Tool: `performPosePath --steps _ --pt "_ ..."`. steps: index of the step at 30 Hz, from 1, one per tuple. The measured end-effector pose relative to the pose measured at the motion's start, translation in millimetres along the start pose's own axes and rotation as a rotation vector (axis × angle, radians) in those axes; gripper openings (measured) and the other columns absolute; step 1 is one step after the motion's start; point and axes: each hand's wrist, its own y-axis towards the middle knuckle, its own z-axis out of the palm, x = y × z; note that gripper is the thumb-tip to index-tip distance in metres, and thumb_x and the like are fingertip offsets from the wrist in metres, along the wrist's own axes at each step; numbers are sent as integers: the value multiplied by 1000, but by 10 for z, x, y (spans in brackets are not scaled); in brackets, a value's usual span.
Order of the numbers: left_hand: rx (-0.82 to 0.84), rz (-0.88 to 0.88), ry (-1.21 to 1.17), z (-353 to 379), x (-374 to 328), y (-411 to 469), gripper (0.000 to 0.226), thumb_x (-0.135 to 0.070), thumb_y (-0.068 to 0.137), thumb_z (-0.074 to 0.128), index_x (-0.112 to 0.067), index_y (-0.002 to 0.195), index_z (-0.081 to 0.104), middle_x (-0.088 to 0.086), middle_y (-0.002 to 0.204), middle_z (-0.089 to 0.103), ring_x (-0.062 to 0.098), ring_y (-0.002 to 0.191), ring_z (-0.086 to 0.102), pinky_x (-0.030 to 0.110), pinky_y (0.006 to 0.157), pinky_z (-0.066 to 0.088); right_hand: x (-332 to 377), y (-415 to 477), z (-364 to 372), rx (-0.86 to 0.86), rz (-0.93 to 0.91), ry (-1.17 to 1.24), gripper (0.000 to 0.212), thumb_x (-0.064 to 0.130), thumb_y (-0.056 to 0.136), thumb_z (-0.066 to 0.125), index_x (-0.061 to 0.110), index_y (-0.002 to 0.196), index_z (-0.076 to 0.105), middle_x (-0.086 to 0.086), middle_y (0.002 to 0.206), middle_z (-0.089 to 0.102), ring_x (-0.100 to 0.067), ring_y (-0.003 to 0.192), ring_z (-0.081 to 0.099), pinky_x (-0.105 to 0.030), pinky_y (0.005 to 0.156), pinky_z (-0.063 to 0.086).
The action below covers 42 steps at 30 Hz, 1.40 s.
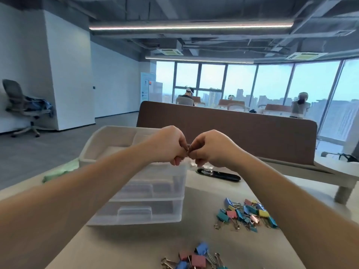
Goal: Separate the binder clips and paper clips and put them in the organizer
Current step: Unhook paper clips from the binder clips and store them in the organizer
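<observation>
Binder clips lie loose below, left hand and right hand together pinching a small metal clip.

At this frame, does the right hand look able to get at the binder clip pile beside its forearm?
Probably, once freed. The right hand and left hand both pinch a small metal piece above the organizer, so it is busy. The binder clip pile lies uncovered on the table, nothing between.

Cool, soft daylight enters from the tall glass windows at the back, shadows stay weak, and the wide-angle picture bends and blurs slightly toward its edges.
</observation>
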Motion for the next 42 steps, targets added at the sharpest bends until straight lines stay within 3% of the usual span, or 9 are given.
performPosePath --steps 5,8,13,17,22,28,31,34,42 --pt "-48 -86 -12 -212 331 120 11 -9 77 67 -4 69 73 14 63 70 13 50 60 22 55 49 166 448 229 9 9 20 8 10 80 69 6 78 76 -13 71 73 -18 62 63 -36 73 57" --pt "-77 -122 5 -237 422 177 11 -16 75 70 -8 68 74 11 64 70 12 53 58 25 59 49 198 611 300 -16 16 -38 12 13 77 69 3 78 76 -14 68 68 -18 61 51 -31 62 48" --pt "-57 -158 -10 -248 495 216 8 -16 83 70 -13 79 77 2 64 72 6 51 63 9 47 41 239 720 354 -15 3 -158 13 11 76 68 3 67 72 -17 71 71 -25 61 59 -36 67 56" --pt "-51 -151 -5 -256 493 203 12 -8 81 67 -13 82 78 -6 54 65 2 44 56 6 43 36 256 742 355 19 1 -223 14 12 77 67 0 70 72 -15 72 70 -24 62 58 -36 66 55" --pt "-62 -135 -23 -264 511 167 14 -4 83 64 -9 87 77 -4 57 66 4 46 59 10 47 43 262 712 359 34 -39 -259 14 7 79 64 5 85 77 -16 88 73 -35 93 67 -42 79 59" --pt "-157 -83 -36 -199 516 76 9 -14 86 64 -13 82 72 6 65 72 18 58 70 41 70 61 230 470 254 -79 -69 -185 13 9 84 68 16 90 77 2 83 74 -18 80 70 -35 79 58" --pt "-200 -44 -49 -97 396 -20 13 -17 92 62 -11 84 70 6 67 72 11 54 68 26 61 60 151 230 190 -96 -45 -54 10 8 89 63 12 86 73 -3 75 74 -15 65 72 -37 75 61" --pt "-159 15 -58 150 128 -121 15 -22 95 61 -14 85 68 2 68 70 8 54 67 18 57 57 -88 -87 71 -64 13 -61 8 14 92 63 13 90 71 -1 77 73 -10 62 72 -30 70 62" --pt "144 70 -48 1138 -463 -270 21 -25 95 58 -13 83 71 -2 62 71 12 53 68 29 62 60 -985 -955 -80 1 216 -140 10 14 92 65 18 84 69 -1 75 73 -9 58 70 -30 69 62"
